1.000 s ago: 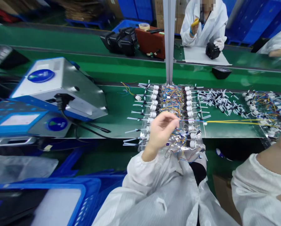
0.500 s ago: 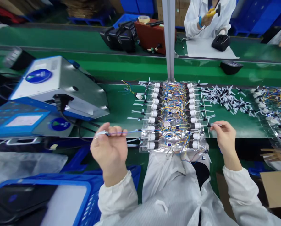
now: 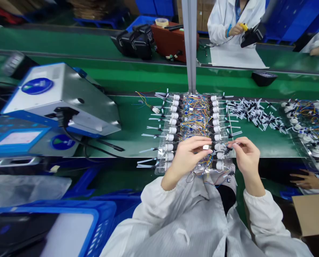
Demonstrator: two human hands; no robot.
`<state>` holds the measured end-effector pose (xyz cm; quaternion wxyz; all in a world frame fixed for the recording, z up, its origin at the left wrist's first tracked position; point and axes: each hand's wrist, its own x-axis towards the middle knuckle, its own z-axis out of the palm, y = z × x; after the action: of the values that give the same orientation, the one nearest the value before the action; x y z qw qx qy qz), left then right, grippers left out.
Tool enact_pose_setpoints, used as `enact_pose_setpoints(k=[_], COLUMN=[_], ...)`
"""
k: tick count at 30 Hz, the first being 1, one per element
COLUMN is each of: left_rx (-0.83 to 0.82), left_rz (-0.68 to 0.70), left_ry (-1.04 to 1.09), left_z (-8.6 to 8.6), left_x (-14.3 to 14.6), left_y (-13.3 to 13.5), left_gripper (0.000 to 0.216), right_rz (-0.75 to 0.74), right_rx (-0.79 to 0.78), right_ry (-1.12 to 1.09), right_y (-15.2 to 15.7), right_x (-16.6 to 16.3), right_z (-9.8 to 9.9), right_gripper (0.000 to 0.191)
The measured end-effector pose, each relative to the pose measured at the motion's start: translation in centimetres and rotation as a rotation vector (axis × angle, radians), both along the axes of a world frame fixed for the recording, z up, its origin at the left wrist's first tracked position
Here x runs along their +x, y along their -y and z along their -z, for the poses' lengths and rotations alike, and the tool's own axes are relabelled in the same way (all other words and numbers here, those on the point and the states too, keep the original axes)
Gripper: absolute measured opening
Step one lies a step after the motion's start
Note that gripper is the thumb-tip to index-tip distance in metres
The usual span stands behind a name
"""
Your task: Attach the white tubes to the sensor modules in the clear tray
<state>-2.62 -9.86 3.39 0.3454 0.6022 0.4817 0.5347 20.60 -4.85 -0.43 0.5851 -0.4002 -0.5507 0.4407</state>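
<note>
Here, low in the middle of the frame, my left hand (image 3: 187,157) is curled over the near end of the clear tray (image 3: 159,167), its grip pinched shut on a small white fitting (image 3: 206,147) between thumb and forefinger. My right hand (image 3: 245,157) sits just to the right of it, at the tray's near right corner, thumb and forefinger closed on a thin stem (image 3: 232,144) that pokes out from the right-hand row of parts. The two grips are near each other but not touching. Whether the fitting and the stem belong to one piece I cannot tell. The tray lies on the green counter (image 3: 132,125), its near end hanging over the edge toward my lap, and it holds two rows of white-capped parts with a tangle of yellow, blue and orange wires (image 3: 195,114) between them. Right of the tray a loose pile of small white-and-black pieces (image 3: 256,114) is spread on the counter, and further right lies a second tray (image 3: 308,123) of wired parts. A grey and blue machine (image 3: 60,103) fills the left of the frame. A metal post (image 3: 190,46) rises behind the tray. Another person's hand (image 3: 302,179) shows at the lower right, and a co-worker in a white coat (image 3: 229,18) is at the top right.
</note>
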Motion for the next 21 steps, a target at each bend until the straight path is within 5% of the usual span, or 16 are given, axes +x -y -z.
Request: enact_pose_setpoints(k=[6, 21], left_rx=[-0.115, 0.024], left_rz=[0.134, -0.037], left_ry=[0.019, 0.061], left_z=[2.1, 2.4], left_x=[1.9, 2.2], left_y=[-0.5, -0.2], left_gripper=[0.043, 0.016], right_rz=[-0.165, -0.175], right_rx=[0.02, 0.089], right_ry=[0.18, 0.284], right_y=[1.2, 1.9], right_x=[-2.0, -2.3], right_z=[-1.8, -2.7], right_gripper=[0.005, 0.01])
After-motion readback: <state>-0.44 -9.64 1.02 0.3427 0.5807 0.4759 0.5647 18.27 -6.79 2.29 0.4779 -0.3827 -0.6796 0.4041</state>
